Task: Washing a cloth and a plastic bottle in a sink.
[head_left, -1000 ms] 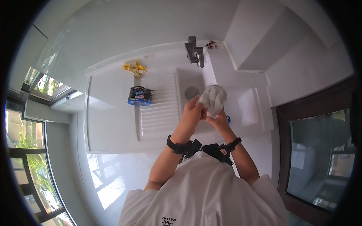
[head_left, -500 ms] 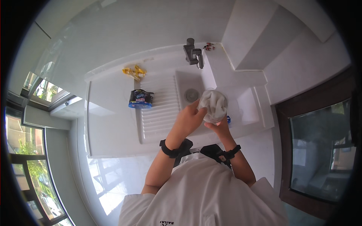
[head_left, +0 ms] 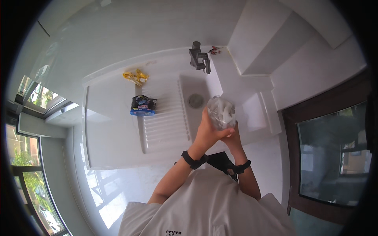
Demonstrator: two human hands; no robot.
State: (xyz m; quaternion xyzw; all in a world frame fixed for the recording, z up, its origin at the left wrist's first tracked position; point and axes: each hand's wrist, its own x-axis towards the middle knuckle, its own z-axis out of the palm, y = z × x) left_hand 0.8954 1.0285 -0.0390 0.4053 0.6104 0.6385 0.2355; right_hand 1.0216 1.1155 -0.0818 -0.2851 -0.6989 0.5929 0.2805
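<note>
The person's left hand [head_left: 208, 128] has its grip clamped on the left and near sides of a clear, glossy plastic holder with soft white folds inside [head_left: 222, 112] (cup or bag, one cannot tell). The right hand [head_left: 233, 139] is at the holder's near right edge; its fingers are largely hidden, so how its grip closes cannot be told. The holder is in front of the person, right of the round metal drain [head_left: 195, 100] in the white sink [head_left: 193, 83]. Left of the sink, a ribbed white washboard [head_left: 167, 124] has a black-and-blue packet [head_left: 143, 107] at its left edge, near a crumpled yellow wrapper [head_left: 136, 76].
</note>
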